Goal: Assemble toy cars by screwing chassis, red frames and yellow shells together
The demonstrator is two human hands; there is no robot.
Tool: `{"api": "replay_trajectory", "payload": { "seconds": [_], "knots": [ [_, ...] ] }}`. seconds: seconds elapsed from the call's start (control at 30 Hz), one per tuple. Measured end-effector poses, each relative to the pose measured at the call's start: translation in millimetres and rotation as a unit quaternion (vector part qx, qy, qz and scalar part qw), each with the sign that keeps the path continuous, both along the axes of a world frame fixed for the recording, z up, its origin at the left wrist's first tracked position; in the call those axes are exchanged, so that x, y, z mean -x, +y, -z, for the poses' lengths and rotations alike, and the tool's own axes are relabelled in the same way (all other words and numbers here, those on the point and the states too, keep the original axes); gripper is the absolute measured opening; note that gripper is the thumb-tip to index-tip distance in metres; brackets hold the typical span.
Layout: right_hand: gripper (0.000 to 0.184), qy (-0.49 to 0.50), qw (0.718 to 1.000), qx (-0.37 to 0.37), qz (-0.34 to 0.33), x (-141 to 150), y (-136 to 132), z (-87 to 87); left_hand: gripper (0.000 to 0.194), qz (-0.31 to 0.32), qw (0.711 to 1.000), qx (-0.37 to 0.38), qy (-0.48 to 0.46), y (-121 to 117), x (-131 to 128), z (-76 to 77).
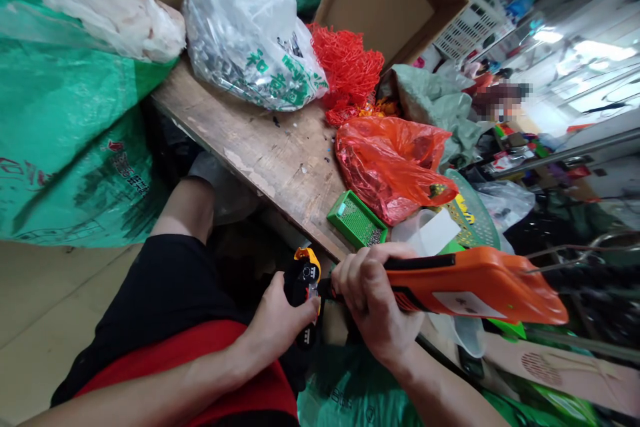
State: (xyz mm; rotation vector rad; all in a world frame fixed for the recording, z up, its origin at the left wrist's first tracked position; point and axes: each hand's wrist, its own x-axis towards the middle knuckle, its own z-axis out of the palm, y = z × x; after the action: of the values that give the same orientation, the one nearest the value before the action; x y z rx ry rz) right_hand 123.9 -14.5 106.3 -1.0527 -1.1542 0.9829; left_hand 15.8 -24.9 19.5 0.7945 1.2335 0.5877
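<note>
My left hand (277,320) is closed around a black and yellow plastic part (303,273) with white markings, its kind unclear. In my right hand (377,303) is an orange electric screwdriver (475,273), lying nearly level with a cable at its rear end. Its front end points at the plastic part; whether the tip touches it I cannot tell. Just beyond my hands, a small green tray (345,217) with tiny screws (376,237) in it sits at the table's edge.
On the wooden table (280,160) are a clear bag of parts (245,40), red netting (345,67), and a red plastic bag (390,160). Behind stands a cardboard box (385,0). A large green sack (75,120) is at left. A person (500,100) appears far right.
</note>
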Motion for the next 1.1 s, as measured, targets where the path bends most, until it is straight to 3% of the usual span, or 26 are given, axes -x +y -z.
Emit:
{"api": "replay_trajectory", "payload": {
  "seconds": [0.63, 0.77, 0.93, 1.1],
  "knots": [
    [0.015, 0.002, 0.999, 0.035, 0.012, 5.8, -1.4, 5.1, 0.037, -0.02, 1.0, -0.001, 0.001, -8.4, 4.5, 1.6],
    [0.011, 0.004, 0.999, 0.005, 0.05, 7.8, 9.6, -10.5, 0.033, -0.003, 1.0, -0.011, -0.019, 0.0, 5.8, -7.5],
    [0.025, 0.026, 0.997, -0.006, 0.069, -1.2, 30.7, -42.1, 0.029, 0.014, 0.999, -0.04, 0.0, 7.0, 7.7, -12.9],
    [0.033, 0.019, 0.988, -0.079, 0.131, -26.6, 64.3, -38.7, 0.032, 0.019, 0.999, -0.033, -0.017, 4.7, 10.0, -0.2]
  ]
}}
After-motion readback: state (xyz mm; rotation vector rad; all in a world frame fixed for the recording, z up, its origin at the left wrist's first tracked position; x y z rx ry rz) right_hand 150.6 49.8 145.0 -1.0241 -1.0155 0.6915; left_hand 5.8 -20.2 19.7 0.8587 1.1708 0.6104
